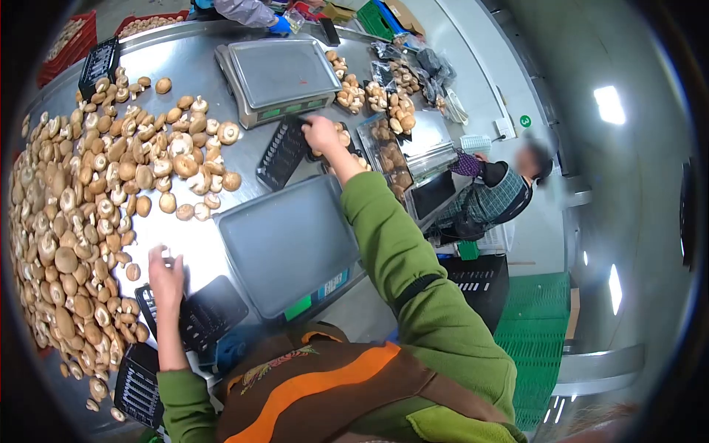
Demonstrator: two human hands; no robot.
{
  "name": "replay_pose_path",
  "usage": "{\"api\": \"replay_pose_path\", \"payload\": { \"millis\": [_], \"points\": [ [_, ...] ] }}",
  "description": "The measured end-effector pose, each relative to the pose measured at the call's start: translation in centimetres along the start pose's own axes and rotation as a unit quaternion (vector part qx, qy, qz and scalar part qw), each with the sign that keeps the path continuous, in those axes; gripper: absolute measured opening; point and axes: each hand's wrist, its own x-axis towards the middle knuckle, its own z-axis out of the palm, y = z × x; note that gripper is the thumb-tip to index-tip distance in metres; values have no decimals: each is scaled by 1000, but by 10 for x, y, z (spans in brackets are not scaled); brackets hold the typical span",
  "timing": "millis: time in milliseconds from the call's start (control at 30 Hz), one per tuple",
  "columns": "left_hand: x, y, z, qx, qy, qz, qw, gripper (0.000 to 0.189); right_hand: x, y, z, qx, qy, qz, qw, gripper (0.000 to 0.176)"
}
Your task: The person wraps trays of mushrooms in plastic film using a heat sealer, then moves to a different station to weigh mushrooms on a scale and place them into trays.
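My right hand is closed on the upper edge of a black slotted tray, which stands tilted between the two scales. Beside it, dark trays of mushrooms are partly hidden by my arm. My left hand is at the right edge of a large mushroom pile, above black trays; its fingers are bent and blurred, and whether they hold anything is unclear. Between my arms lies a scale with a grey platform. A second scale sits farther back.
Another black tray lies at the lower left, one more at the upper left. Packed mushrooms and a clear-lidded tray stack are right of the scales. A co-worker is at the right; a blue-gloved hand is at the top.
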Motion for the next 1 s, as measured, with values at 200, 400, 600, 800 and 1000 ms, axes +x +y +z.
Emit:
{"api": "replay_pose_path", "payload": {
  "millis": [200,400,600,800,1000],
  "points": [
    [38,16,79,78,64,-4,995,100,47,-7,95,-238,-448,-169,845,30],
    [83,13,88,-43,111,39,992,110,34,-88,111,82,-451,11,889,22],
    [140,-4,35,-39,35,76,996,107,9,-124,181,171,-342,-25,924,21],
    [127,8,0,-25,11,98,995,106,-29,-159,194,461,-332,102,817,20],
    [93,40,-24,81,65,130,986,102,-39,-160,148,520,-389,128,749,22]
  ]
}}
